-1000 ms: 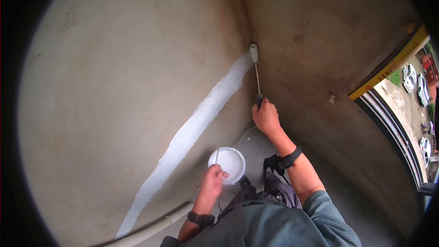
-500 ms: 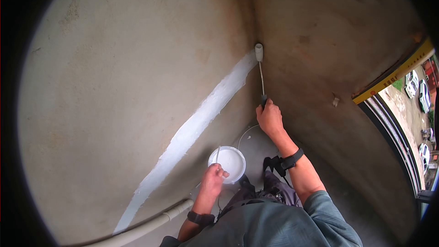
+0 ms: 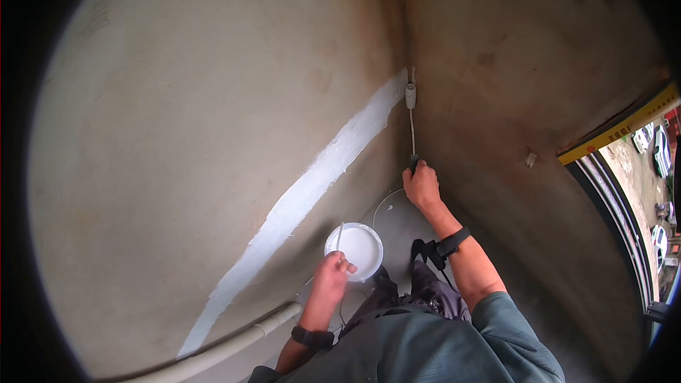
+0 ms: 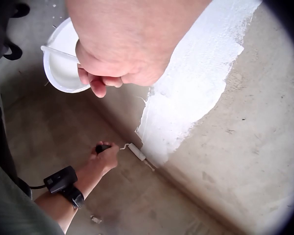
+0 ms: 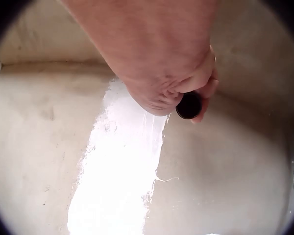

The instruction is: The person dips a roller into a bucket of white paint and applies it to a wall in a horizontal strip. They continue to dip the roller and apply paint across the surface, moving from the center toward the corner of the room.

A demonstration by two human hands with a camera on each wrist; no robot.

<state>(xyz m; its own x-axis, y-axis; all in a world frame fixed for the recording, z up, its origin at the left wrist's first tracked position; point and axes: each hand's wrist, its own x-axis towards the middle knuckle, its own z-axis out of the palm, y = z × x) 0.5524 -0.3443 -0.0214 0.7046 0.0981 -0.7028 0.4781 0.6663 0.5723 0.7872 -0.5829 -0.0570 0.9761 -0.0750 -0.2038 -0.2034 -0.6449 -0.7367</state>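
My right hand (image 3: 421, 186) grips the dark handle of a small paint roller (image 3: 411, 96). The roller's white sleeve lies at the corner where two walls meet, beside the upper end of a white paint stripe (image 3: 312, 184). A short fresh white streak shows just above it. Lower down, my left hand (image 3: 330, 274) holds a round white bucket (image 3: 378, 264) of white paint by its pale handle (image 4: 59, 54), fingers curled. In the right wrist view the black butt of the roller handle (image 5: 189, 105) pokes out of the fist; the sleeve is hidden there.
A pale pipe (image 3: 273, 321) runs along the foot of the left wall. The bare right wall (image 3: 496, 113) ends at an opening with a yellow strip (image 3: 603, 138), with parked cars outside. My feet stand on the grey floor (image 3: 397, 223) beside the bucket.
The roller has reached the corner and come down a little, leaving a short white streak there. My left hand and the bucket have hardly moved. The head view has shifted slightly.
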